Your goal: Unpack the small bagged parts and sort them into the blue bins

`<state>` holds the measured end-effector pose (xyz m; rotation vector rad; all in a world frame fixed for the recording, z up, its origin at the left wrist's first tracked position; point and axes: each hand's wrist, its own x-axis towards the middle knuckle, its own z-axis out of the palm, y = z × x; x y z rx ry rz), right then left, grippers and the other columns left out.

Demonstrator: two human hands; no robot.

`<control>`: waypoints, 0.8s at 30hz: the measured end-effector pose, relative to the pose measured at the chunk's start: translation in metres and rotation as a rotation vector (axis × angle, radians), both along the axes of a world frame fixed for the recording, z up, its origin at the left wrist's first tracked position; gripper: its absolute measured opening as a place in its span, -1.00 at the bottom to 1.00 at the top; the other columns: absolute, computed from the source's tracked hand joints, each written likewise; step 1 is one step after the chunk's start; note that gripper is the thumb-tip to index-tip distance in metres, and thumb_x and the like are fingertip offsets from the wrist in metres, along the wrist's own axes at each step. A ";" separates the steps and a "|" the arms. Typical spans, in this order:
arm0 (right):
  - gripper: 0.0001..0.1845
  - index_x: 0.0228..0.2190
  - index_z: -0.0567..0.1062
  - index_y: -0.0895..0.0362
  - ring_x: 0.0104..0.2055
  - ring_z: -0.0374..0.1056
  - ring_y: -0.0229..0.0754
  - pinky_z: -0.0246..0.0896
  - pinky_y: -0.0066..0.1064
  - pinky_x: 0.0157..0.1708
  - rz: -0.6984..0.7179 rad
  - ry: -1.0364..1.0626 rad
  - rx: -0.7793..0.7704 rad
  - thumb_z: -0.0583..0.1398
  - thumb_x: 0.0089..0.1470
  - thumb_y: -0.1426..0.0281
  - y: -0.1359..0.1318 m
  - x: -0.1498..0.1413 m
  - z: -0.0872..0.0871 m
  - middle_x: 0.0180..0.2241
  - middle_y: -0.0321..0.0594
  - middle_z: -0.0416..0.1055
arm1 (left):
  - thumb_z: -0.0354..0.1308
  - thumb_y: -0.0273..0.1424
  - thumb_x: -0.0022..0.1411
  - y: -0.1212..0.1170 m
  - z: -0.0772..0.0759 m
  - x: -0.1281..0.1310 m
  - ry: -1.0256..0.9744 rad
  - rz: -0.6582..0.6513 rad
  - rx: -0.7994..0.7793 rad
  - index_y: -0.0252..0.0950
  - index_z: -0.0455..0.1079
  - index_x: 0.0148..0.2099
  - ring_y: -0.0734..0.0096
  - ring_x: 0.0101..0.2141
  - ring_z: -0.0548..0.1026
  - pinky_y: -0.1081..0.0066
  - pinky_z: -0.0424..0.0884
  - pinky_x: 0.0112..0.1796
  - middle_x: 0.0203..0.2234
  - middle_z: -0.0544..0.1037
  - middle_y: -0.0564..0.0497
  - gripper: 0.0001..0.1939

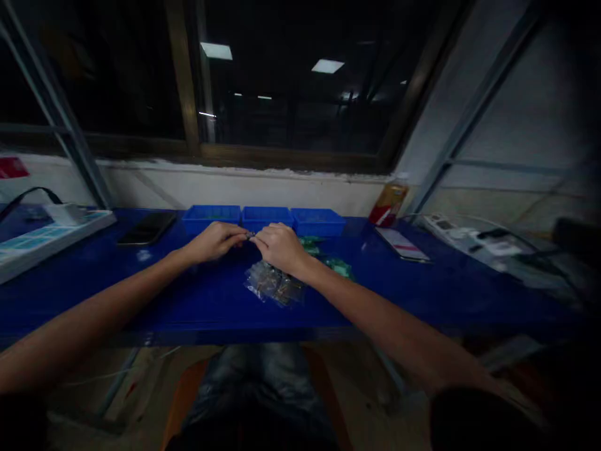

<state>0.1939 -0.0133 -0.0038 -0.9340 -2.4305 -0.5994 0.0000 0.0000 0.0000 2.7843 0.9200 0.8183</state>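
My left hand (213,241) and my right hand (282,249) meet above the blue table, just in front of the blue bins. Between their fingertips is a small dark piece (250,236), too small and blurred to name; both hands pinch it. Below my right hand lies a heap of small clear plastic bags (275,283) with tiny parts inside. Green packets (340,268) lie to the right of the heap, and another green packet (310,243) sits behind my right wrist.
Three blue bins, left (212,214), middle (267,216) and right (319,220), stand along the wall. A dark phone (148,228) and a white power strip (56,241) lie left. To the right are a drink bottle (389,202), a pale phone (402,243) and another power strip (462,237).
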 end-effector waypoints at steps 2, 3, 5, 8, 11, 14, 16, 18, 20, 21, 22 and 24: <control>-0.63 -0.48 0.47 0.20 -0.35 0.30 -0.22 -0.01 -0.36 -0.33 -0.028 0.022 -0.015 -0.04 0.16 0.34 -0.003 0.000 0.002 -0.44 -0.16 0.44 | -0.13 -0.29 0.28 -0.001 0.001 0.000 -0.017 0.012 -0.021 -0.37 0.39 -0.26 0.45 -0.42 0.43 0.52 0.25 -0.36 -0.48 0.47 0.01 -0.67; -0.64 -0.47 0.47 0.20 -0.34 0.30 -0.22 -0.01 -0.36 -0.33 -0.037 0.035 -0.023 -0.04 0.16 0.33 -0.004 0.000 0.002 -0.43 -0.16 0.44 | -0.14 -0.28 0.28 -0.001 0.001 0.000 -0.024 0.018 -0.035 -0.37 0.39 -0.26 0.45 -0.42 0.43 0.52 0.26 -0.36 -0.48 0.47 0.01 -0.67; -0.67 -0.40 0.46 0.19 -0.31 0.30 -0.20 0.02 -0.37 -0.32 -0.049 0.064 -0.038 -0.03 0.15 0.30 -0.005 0.001 0.003 -0.38 -0.15 0.44 | -0.15 -0.28 0.28 -0.002 0.002 0.000 -0.039 0.029 -0.073 -0.39 0.38 -0.29 0.46 -0.44 0.42 0.52 0.26 -0.38 -0.49 0.47 0.01 -0.65; -0.68 -0.15 0.36 0.17 -0.22 0.29 -0.17 0.06 -0.36 -0.28 -0.017 0.102 -0.059 0.04 0.10 0.27 -0.004 0.003 0.003 -0.24 -0.14 0.41 | -0.16 -0.27 0.27 -0.003 0.002 0.000 -0.041 0.037 -0.132 -0.40 0.35 -0.37 0.48 -0.47 0.40 0.52 0.26 -0.40 -0.52 0.45 0.00 -0.63; -0.68 -0.08 0.29 0.13 -0.18 0.27 -0.19 0.07 -0.37 -0.23 0.050 0.076 -0.064 0.06 0.10 0.34 -0.003 0.004 0.003 -0.19 -0.17 0.38 | -0.16 -0.26 0.26 -0.004 0.002 -0.001 -0.004 0.034 -0.168 -0.40 0.35 -0.39 0.48 -0.47 0.40 0.51 0.26 -0.41 -0.53 0.45 0.00 -0.62; -0.79 -0.21 0.36 0.15 -0.20 0.26 -0.20 0.06 -0.38 -0.23 0.056 0.035 -0.047 0.03 0.12 0.36 -0.003 0.004 0.004 -0.27 -0.18 0.38 | -0.18 -0.23 0.27 -0.005 0.003 -0.001 0.014 0.044 -0.199 -0.40 0.35 -0.40 0.47 -0.49 0.39 0.51 0.26 -0.42 -0.54 0.45 0.00 -0.59; -0.78 -0.27 0.38 0.17 -0.21 0.25 -0.19 0.06 -0.37 -0.24 0.040 0.032 -0.042 0.03 0.13 0.31 -0.004 0.004 0.005 -0.30 -0.16 0.37 | -0.19 -0.22 0.27 -0.006 0.004 0.000 -0.001 0.059 -0.205 -0.40 0.35 -0.39 0.47 -0.48 0.40 0.50 0.27 -0.42 -0.54 0.44 0.00 -0.58; -0.74 -0.30 0.40 0.19 -0.23 0.24 -0.19 0.06 -0.37 -0.25 0.022 0.051 -0.047 0.01 0.13 0.29 -0.004 0.004 0.005 -0.30 -0.14 0.36 | -0.19 -0.22 0.27 -0.008 0.006 0.000 -0.025 0.072 -0.180 -0.39 0.36 -0.34 0.45 -0.44 0.41 0.49 0.28 -0.39 -0.50 0.45 0.00 -0.60; -0.72 -0.31 0.40 0.20 -0.24 0.24 -0.20 0.06 -0.38 -0.26 0.008 0.086 -0.058 -0.01 0.14 0.29 -0.005 0.003 0.005 -0.31 -0.14 0.36 | -0.13 -0.24 0.26 -0.009 0.006 0.000 -0.043 0.064 -0.120 -0.38 0.36 -0.21 0.43 -0.39 0.42 0.48 0.30 -0.35 -0.43 0.47 -0.01 -0.66; -0.71 -0.32 0.41 0.20 -0.25 0.24 -0.21 0.06 -0.38 -0.26 0.005 0.107 -0.065 -0.02 0.15 0.29 -0.005 0.003 0.005 -0.31 -0.14 0.36 | -0.09 -0.25 0.24 -0.010 0.006 0.000 -0.049 0.056 -0.082 -0.37 0.34 -0.14 0.43 -0.37 0.42 0.48 0.31 -0.34 -0.40 0.47 -0.01 -0.68; -0.70 -0.33 0.41 0.21 -0.26 0.24 -0.22 0.06 -0.38 -0.27 0.004 0.125 -0.071 -0.03 0.16 0.29 -0.005 0.003 0.005 -0.32 -0.14 0.36 | -0.04 -0.26 0.22 -0.010 0.006 0.000 -0.055 0.049 -0.042 -0.36 0.31 -0.09 0.44 -0.37 0.42 0.48 0.31 -0.33 -0.39 0.47 0.00 -0.67; -0.66 -0.37 0.41 0.20 -0.28 0.24 -0.23 0.05 -0.38 -0.28 0.005 0.149 -0.081 -0.06 0.17 0.27 -0.005 0.002 0.006 -0.36 -0.15 0.36 | 0.03 -0.27 0.17 -0.011 0.005 0.000 -0.065 0.048 0.030 -0.35 0.28 -0.04 0.45 -0.37 0.42 0.48 0.32 -0.34 -0.38 0.46 0.00 -0.65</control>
